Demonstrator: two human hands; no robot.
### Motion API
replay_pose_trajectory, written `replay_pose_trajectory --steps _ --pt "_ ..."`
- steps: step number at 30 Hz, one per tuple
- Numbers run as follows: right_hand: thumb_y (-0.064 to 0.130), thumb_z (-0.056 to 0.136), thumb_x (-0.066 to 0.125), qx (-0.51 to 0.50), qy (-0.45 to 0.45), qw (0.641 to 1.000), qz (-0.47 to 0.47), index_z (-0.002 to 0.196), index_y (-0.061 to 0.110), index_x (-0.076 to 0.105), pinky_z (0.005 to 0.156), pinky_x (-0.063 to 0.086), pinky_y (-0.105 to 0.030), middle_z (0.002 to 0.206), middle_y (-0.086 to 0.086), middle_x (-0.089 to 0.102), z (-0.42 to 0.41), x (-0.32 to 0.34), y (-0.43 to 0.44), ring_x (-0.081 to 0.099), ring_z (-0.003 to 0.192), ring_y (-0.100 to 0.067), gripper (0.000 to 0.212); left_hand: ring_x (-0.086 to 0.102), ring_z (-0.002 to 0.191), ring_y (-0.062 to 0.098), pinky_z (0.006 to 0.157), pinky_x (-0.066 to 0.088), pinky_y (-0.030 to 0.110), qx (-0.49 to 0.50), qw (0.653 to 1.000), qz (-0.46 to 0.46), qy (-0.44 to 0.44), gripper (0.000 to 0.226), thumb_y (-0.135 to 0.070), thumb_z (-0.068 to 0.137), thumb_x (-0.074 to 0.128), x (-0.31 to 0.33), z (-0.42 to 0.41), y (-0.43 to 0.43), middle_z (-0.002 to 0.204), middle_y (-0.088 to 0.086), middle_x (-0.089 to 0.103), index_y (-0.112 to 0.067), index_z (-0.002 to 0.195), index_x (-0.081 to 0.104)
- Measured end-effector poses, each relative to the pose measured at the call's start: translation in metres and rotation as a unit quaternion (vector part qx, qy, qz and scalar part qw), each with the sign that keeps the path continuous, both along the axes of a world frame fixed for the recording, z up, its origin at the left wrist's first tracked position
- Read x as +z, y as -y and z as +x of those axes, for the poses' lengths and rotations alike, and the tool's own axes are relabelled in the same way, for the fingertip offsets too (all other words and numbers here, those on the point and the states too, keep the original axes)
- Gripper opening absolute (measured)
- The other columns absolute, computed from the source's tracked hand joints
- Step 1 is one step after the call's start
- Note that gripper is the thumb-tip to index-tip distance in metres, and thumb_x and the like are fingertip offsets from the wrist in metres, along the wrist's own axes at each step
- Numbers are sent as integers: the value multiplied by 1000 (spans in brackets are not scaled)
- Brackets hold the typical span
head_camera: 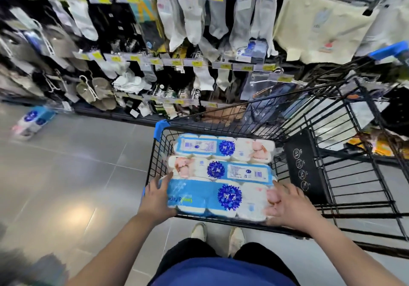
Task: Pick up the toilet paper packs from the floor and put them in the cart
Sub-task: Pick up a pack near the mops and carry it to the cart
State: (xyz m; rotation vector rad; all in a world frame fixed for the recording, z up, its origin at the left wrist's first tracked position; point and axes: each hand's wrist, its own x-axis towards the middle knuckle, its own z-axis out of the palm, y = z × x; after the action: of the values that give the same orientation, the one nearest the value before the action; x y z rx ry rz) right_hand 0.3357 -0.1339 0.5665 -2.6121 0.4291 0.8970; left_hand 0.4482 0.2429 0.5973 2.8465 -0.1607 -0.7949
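Observation:
A black wire cart (309,117) with blue corner caps stands in front of me. Two blue-and-white toilet paper packs (223,148) lie side by side in its basket. A third pack (210,197) sits at the near edge of the basket, over the rim. My left hand (156,197) holds its left end and my right hand (285,206) holds its right end, fingers spread against the wrap. One more pack (33,121) lies on the grey floor far to the left, blurred.
Shelves of hanging socks and slippers (155,53) with yellow price tags run along the far side of the aisle. The cart's folded child seat panel (303,163) is to the right of the packs. Grey floor tiles (66,175) spread to the left. My shoes (219,237) stand below the cart.

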Motion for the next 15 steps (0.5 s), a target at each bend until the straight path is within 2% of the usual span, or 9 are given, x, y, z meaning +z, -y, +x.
replay_pose_trajectory --steps 4,8,11,15 --pt "79 60 71 -17 22 999 47 161 30 11 116 33 -39 159 -3 28 11 3 10 34 144 -30 127 23 142 38 113 33 47 11 1000 21 9 123 -56 60 78 7 2 3 154 13 17 -30 157 7" --pt "72 77 67 -30 98 992 73 158 30 21 110 42 -39 152 -2 40 27 12 9 46 136 -25 103 17 145 36 115 28 48 2 1000 28 15 128 -62 56 81 13 5 5 158 13 13 -32 157 8" --pt "66 83 66 -58 162 978 118 155 30 29 106 46 -38 149 0 45 50 27 -2 52 131 -20 88 22 144 33 115 27 45 19 999 -17 34 124 -58 57 85 21 11 10 157 11 18 -31 156 15" --pt "59 87 66 -46 224 957 178 152 29 34 111 42 -40 143 3 51 87 49 -22 48 134 -19 78 32 139 29 114 31 41 52 987 -101 117 100 -49 70 83 42 18 12 151 7 31 -27 153 29"
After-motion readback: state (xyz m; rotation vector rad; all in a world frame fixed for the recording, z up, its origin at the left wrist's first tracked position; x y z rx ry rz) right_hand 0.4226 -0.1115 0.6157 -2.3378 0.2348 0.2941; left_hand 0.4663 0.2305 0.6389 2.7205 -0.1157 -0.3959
